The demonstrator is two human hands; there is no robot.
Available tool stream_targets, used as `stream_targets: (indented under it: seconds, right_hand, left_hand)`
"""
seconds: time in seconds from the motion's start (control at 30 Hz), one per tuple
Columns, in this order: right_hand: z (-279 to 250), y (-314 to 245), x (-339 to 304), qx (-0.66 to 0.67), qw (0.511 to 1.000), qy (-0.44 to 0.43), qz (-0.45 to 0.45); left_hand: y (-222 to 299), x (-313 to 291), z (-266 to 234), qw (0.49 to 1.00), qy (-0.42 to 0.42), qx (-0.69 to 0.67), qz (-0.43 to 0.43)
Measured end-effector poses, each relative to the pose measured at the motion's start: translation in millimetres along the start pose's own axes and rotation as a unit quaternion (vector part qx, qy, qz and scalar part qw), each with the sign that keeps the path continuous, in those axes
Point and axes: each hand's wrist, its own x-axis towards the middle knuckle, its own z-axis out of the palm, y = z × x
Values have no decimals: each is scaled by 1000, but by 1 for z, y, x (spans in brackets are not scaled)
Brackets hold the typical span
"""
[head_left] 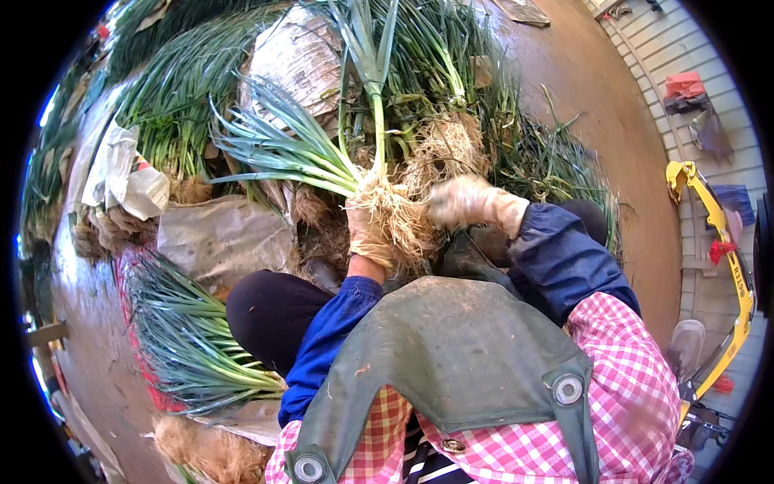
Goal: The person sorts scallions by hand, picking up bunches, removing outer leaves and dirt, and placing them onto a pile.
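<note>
Bundles (197, 343) and sheeting (230, 235) around left grip (371, 234), snug on onions (379, 137); right grip (472, 202) blurred, unclear.

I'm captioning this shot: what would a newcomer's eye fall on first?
Probably the leafy green onions at the centre, their shaggy pale roots held in the gloved left hand, with the blurred, gloved right hand close by. Next come the dark green apron across the lower middle and the bright yellow jointed arm at the far right.

I have two hands (367, 232) in two gloves (474, 202). My one green apron (451, 347) has two rings (567, 390). I see one yellow machine arm (743, 302), and too many green onions (377, 121) to count.
</note>
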Motion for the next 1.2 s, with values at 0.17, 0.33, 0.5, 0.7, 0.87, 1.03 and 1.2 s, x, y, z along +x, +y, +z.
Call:
stream_targets:
  seconds: [0.17,0.33,0.5,0.7,0.87,1.03,1.2]
  right_hand:
    - [-14,-18,56,354,919,171,-12]
    - [16,-11,83,369,911,180,-27]
    - [27,-16,68,-216,926,310,14]
    - [42,-19,41,-318,862,383,-91]
    - [52,-6,22,-311,868,333,-200]
    - [24,2,-17,-235,969,-72,-22]
    - [-55,-15,51,-335,896,283,67]
  left_hand:
    - [-9,17,-2,974,-186,-118,-45]
    - [-1,31,-42,932,-244,-240,-118]
    - [-5,30,-44,963,-198,-144,-115]
    - [-2,18,-23,988,-90,-8,-125]
    - [-1,20,-33,970,-121,209,28]
    - [9,4,-14,997,-57,20,-57]
    - [13,4,-20,995,-52,6,-82]
